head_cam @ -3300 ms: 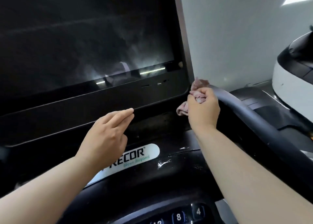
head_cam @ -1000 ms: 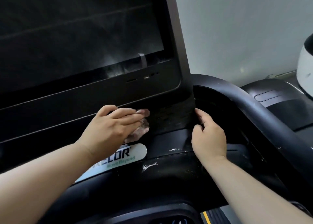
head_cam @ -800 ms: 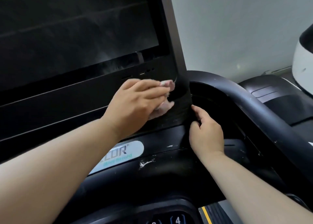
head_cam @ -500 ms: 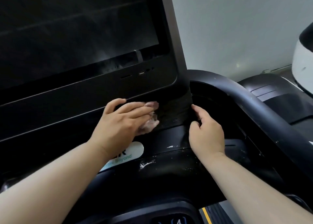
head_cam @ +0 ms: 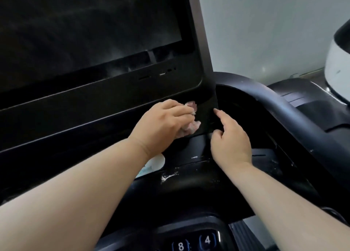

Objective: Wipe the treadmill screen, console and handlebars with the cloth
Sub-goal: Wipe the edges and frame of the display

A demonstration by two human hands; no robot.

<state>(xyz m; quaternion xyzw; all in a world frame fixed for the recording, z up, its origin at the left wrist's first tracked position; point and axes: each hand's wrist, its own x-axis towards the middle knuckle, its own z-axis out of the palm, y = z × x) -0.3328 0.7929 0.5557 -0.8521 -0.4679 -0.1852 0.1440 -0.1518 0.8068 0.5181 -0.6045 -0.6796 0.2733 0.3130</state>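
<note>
Now you are pressing your left hand down on the crumpled pink cloth, clenched over it so only its edges are showing past your fingers. Half a second ago the cloth was sitting further left along the black strip under the big dark treadmill screen; you are sliding it right again, and it is now lying at the strip's right end, just below the screen's lower right corner. That back-and-forth suggests you are scrubbing this ledge of the glossy black console rather than moving on.

Your right hand is staying at the right edge of that same panel, fingers loosely open and holding nothing, forefinger touching the edge as a brace. The white smears lower on the console and the curved black handlebar on the right are looking untouched, so much of the job probably remains.
</note>
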